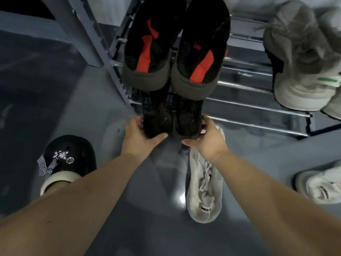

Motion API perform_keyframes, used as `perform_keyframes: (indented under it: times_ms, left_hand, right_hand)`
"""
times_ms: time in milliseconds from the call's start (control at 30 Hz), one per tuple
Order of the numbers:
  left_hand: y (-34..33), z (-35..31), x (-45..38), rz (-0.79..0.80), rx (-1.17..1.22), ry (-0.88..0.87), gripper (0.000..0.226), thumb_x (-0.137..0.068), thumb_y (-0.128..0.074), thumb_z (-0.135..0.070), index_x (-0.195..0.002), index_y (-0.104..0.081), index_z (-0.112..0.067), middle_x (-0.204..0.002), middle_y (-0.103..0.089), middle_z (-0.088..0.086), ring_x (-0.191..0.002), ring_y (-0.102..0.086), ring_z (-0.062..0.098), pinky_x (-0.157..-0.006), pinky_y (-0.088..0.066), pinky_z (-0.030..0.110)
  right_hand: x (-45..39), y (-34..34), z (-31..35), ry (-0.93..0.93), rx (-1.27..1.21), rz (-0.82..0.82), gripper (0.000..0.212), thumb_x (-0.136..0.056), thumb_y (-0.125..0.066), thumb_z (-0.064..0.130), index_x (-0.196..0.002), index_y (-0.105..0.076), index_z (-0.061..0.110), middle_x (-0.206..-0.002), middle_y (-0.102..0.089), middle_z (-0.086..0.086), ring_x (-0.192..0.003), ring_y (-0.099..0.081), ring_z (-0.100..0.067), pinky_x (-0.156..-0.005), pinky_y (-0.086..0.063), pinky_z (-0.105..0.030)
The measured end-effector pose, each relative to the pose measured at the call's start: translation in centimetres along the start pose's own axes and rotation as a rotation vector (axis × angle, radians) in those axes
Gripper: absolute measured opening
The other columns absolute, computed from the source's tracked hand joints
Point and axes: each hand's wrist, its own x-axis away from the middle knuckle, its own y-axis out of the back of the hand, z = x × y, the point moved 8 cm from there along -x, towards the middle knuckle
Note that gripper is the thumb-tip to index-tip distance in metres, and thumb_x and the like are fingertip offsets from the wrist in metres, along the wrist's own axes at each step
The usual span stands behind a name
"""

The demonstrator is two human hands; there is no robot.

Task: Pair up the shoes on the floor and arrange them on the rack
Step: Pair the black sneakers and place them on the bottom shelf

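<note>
A pair of black shoes [172, 119] stands side by side at the front of the rack's lowest bars [258, 124]. My left hand [140, 133] grips the heel of the left shoe and my right hand [204, 137] grips the heel of the right one, thumbs under the heels. On the shelf above sits a black pair with orange tongues [175, 48]. A grey pair with a green stripe [302, 58] stands on the rack at right.
On the grey floor lie a white laced sneaker [204, 185] under my right wrist, another white sneaker [321, 185] at the right edge, and a black clog with charms and a checked bow [68, 159] at left. The rack's grey side post [88, 34] rises at upper left.
</note>
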Motion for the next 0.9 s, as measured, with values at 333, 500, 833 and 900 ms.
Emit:
perform_keyframes:
  times_ms: [333, 500, 833, 900]
  left_hand:
    - [-0.1, -3.8, -4.8, 0.027, -0.129, -0.161, 0.087, -0.053, -0.068, -0.070, -0.131, -0.049, -0.036, -0.124, -0.059, -0.002, -0.112, -0.060, 0.016, -0.096, -0.051, 0.038]
    - [-0.1, -4.0, -4.6, 0.014, -0.191, -0.153, 0.079, -0.071, -0.075, -0.047, -0.141, -0.042, -0.028, -0.133, -0.048, 0.005, -0.118, -0.054, 0.024, -0.103, -0.045, 0.040]
    - [0.0, -3.5, -4.7, 0.003, -0.082, -0.150, 0.090, -0.063, -0.061, -0.066, -0.142, -0.037, -0.031, -0.132, -0.055, -0.001, -0.122, -0.053, 0.019, -0.103, -0.045, 0.041]
    - [0.0, -3.2, -4.7, 0.015, -0.104, -0.143, 0.090, -0.062, -0.060, -0.066, -0.142, -0.036, -0.034, -0.132, -0.055, -0.002, -0.122, -0.054, 0.019, -0.102, -0.045, 0.042]
  right_hand:
    - [-3.5, 1.4, 2.1, 0.071, 0.362, -0.158, 0.073, -0.070, -0.075, 0.050, -0.134, -0.050, 0.024, -0.127, -0.058, -0.003, -0.123, -0.046, -0.027, -0.103, -0.041, -0.039]
    - [-3.4, 1.1, 2.2, 0.121, 0.537, -0.158, 0.070, -0.074, -0.072, 0.050, -0.133, -0.050, 0.021, -0.127, -0.054, -0.011, -0.122, -0.044, -0.031, -0.102, -0.038, -0.036]
    - [-2.6, 0.5, 2.2, 0.156, 0.316, -0.194, 0.076, -0.078, -0.074, 0.037, -0.143, -0.039, 0.017, -0.138, -0.046, -0.007, -0.121, -0.050, -0.024, -0.102, -0.040, -0.029]
    - [-2.6, 0.5, 2.1, 0.150, 0.304, -0.184, 0.073, -0.079, -0.074, 0.036, -0.142, -0.042, 0.018, -0.136, -0.048, -0.006, -0.119, -0.051, -0.023, -0.099, -0.040, -0.027]
